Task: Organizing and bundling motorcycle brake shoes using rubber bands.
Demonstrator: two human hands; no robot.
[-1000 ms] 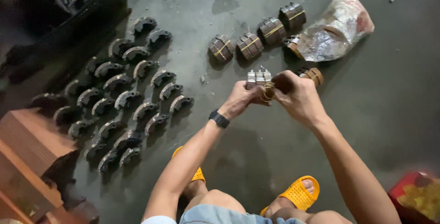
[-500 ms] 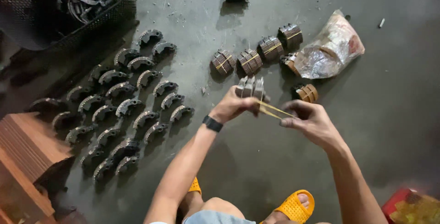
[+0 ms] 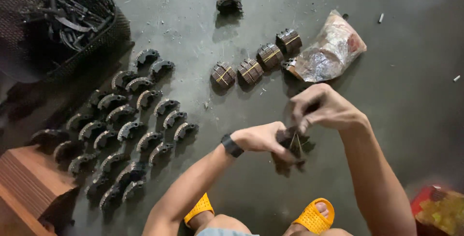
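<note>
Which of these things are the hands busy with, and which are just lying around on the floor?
In use:
left hand
right hand
dark bundle of parts held by both
pale band around it

Lying about:
four banded bundles
rows of curved parts
crumpled plastic bag
mesh basket
wooden block

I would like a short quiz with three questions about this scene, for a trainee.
1. True or false: the left hand holds a dark stack of curved parts.
2. Where does the plastic bag lie: A) beside the row of banded bundles, B) inside the mesh basket, C) on the wooden block?
3. What colour are the sandals?

Key: 1 true. 2 A. 3 yellow.
</note>
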